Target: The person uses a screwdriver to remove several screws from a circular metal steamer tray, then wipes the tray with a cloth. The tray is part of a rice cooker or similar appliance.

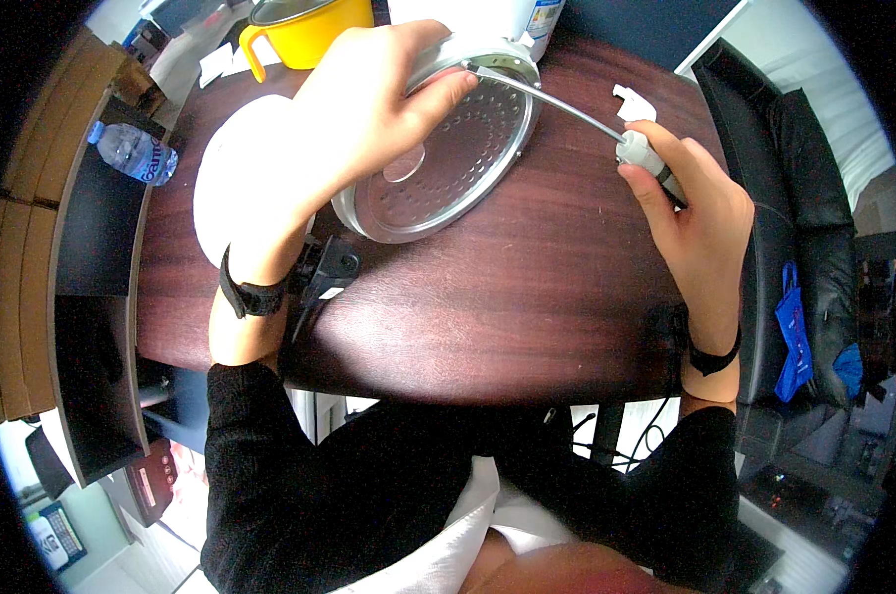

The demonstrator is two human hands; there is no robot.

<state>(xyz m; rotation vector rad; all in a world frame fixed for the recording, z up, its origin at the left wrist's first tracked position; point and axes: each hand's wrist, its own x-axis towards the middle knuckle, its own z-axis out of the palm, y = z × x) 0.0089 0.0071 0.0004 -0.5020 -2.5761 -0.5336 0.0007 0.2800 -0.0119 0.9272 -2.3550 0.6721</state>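
Note:
My left hand (364,104) grips the upper rim of a round silver metal disc (453,173), which stands tilted over the table. Rings of small holes and a pale round spot mark its face. In my right hand (700,203) is a screwdriver (572,107) with a grey-white handle and a long thin shaft. Its tip meets the disc's rim beside my left thumb; the exact contact is too small to make out. Under my left forearm lies a white rounded object (232,183), partly hidden and overexposed. A black plastic part (337,263) is near my left wrist.
A yellow pot with a handle (314,38) stands at the far left of the dark wooden table (488,317), with a white container (468,14) beside it. White scrap (634,105) lies near my right hand. A water bottle (136,153) is on the left shelf; a black sofa (765,148) stands right.

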